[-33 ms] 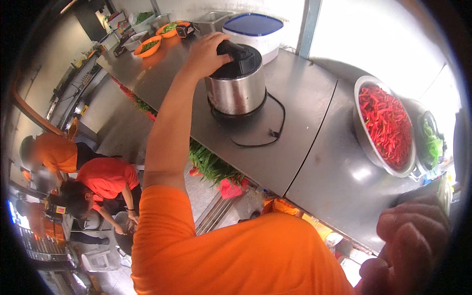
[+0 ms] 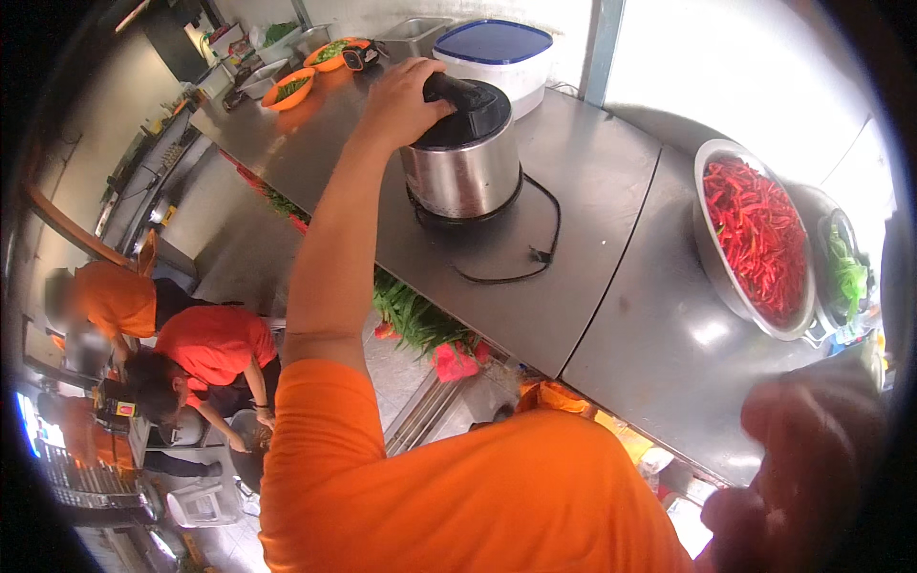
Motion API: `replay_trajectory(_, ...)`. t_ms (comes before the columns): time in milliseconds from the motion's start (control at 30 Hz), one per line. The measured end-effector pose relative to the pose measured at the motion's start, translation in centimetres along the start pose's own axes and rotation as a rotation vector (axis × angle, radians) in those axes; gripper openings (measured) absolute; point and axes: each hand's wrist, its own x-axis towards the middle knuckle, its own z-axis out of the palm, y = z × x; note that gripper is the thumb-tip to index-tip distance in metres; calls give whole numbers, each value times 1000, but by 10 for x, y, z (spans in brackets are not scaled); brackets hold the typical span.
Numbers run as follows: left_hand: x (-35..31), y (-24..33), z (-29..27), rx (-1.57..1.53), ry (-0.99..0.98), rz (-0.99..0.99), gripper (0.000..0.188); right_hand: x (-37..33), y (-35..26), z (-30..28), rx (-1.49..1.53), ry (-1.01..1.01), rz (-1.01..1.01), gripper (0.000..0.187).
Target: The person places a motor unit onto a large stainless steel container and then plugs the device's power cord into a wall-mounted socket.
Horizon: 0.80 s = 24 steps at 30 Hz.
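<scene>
Steel worktable [image 2: 564, 286] is running diagonally from upper left to lower right, bending toward the rim of the view. Far left, a person in orange [image 2: 117, 298] is standing; beside them, a person in red [image 2: 215, 344] is leaning over, arms reaching down to a dark vessel. White plastic stool [image 2: 199, 503] is sitting on the floor below them. At the table's far end, two orange bowls [image 2: 289, 93] are holding green produce. Bunched green vegetables [image 2: 415, 315] are showing below the table's near edge.

Left hand [image 2: 401, 103]: arm stretching forward; thumb and fingers are wrapping round the black handle [image 2: 457, 93] on the lid of a steel cylindrical appliance [image 2: 465, 181]. Appliance is standing upright on the table, left of the seam; its black cord [image 2: 554, 224] is curling beside it on the right. White tub [image 2: 528, 86] with a blue lid is standing just behind.

Right of the seam, a wide steel basin [image 2: 704, 215] is holding red chillies [image 2: 757, 239]; green bag [image 2: 844, 272] is lying beside it. Right hand [image 2: 812, 454] is hanging close to the camera, blurred and shadowed; finger state and any hold: cannot tell.
</scene>
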Motion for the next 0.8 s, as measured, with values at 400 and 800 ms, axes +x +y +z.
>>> replay_trajectory(400,-14,9,8,95,191,-2,44,10,32,21,12,-262,-26,30)
replay_trajectory(800,-36,23,-7,-150,121,-162,47,-8,266,296,-155,-408,549,43)
